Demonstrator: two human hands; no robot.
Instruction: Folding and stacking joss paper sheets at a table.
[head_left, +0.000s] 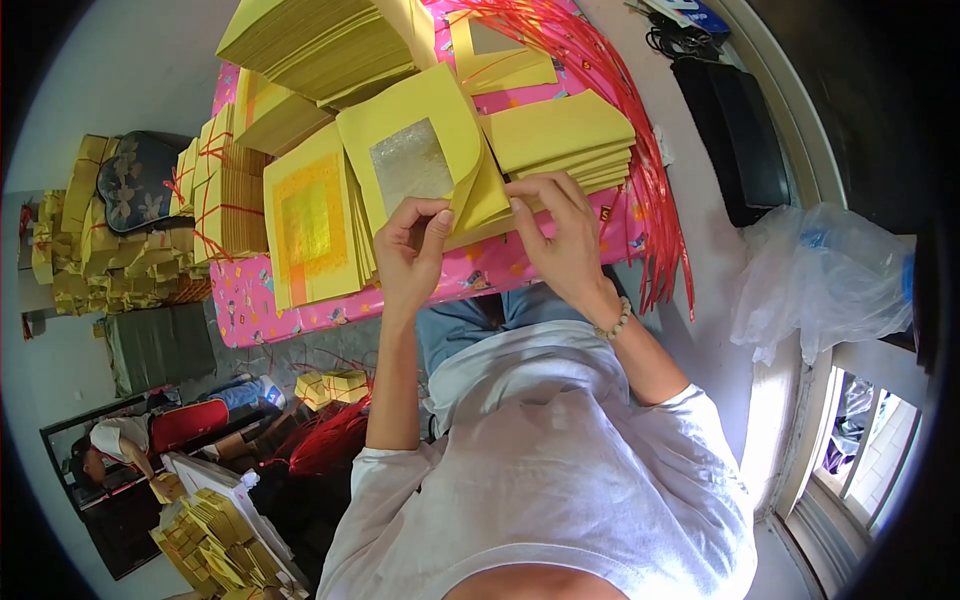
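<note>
A stack of yellow paper sheets, its top sheet (400,115) bearing a silver square, lies on the table before me. My left hand (412,245) is closed at the stack's near edge, thumb and fingers pinching the curled-up corner of the top sheet. At the near right corner, the thumb and forefinger of my right hand (562,228) close on the edge of the yellow sheets below; a bead bracelet circles that wrist. To the left is another yellow stack with an orange and gold square (312,222). Folded yellow paper (560,135) is piled on the right.
A pink patterned cloth (300,328) covers the table. Tall yellow paper piles (310,50) stand at the back, tied bundles (232,190) at the left. Red strands (640,170) hang over the right edge. Beyond are a black case (730,140) and a plastic bag (820,275). Another person (185,425) works lower left.
</note>
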